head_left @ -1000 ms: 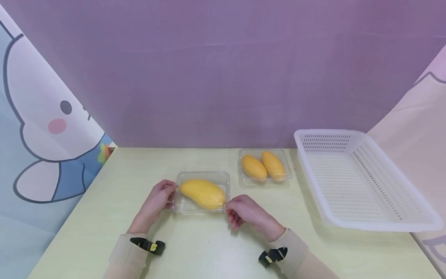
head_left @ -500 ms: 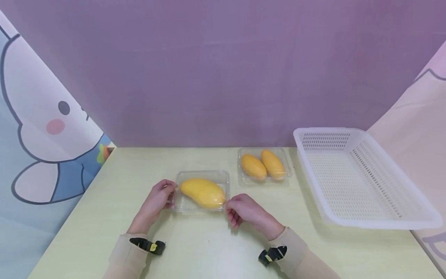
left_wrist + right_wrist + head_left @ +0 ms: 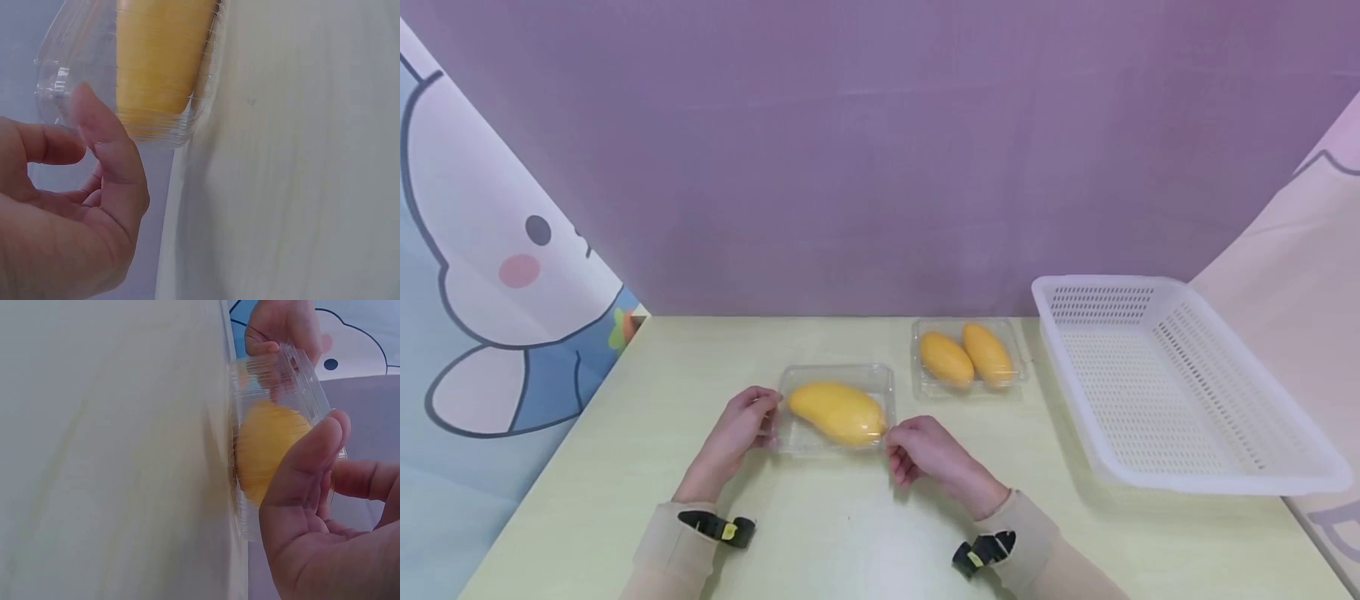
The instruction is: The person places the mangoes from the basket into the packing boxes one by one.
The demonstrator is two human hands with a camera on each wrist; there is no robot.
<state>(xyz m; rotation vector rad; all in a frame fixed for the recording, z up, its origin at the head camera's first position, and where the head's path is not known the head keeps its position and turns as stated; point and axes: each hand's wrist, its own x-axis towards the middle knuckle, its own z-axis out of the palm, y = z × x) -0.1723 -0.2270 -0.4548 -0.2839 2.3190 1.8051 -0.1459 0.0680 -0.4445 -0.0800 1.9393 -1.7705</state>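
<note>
A clear plastic clamshell box (image 3: pixel 797 435) holding one large yellow mango (image 3: pixel 838 412) is in front of me in the head view. My left hand (image 3: pixel 737 429) pinches its left edge between thumb and fingers. At the near right corner, my right hand (image 3: pixel 934 454) pinches the rim the same way. The left wrist view has the mango (image 3: pixel 159 56) behind the ribbed plastic wall, just past the left thumb. In the right wrist view the right thumb and fingers overlap the box's side, partly covering the mango (image 3: pixel 269 437).
Behind and to the right stands a second clear box (image 3: pixel 1022 375) with two smaller mangoes (image 3: pixel 946 359) inside. A white slotted basket (image 3: pixel 1195 482) occupies the table's right side. A purple cloth (image 3: pixel 880 167) rises at the table's back edge.
The box with the large mango has shifted very slightly away from me. Both hands keep their grip at its sides. The second box and the basket stay put.
</note>
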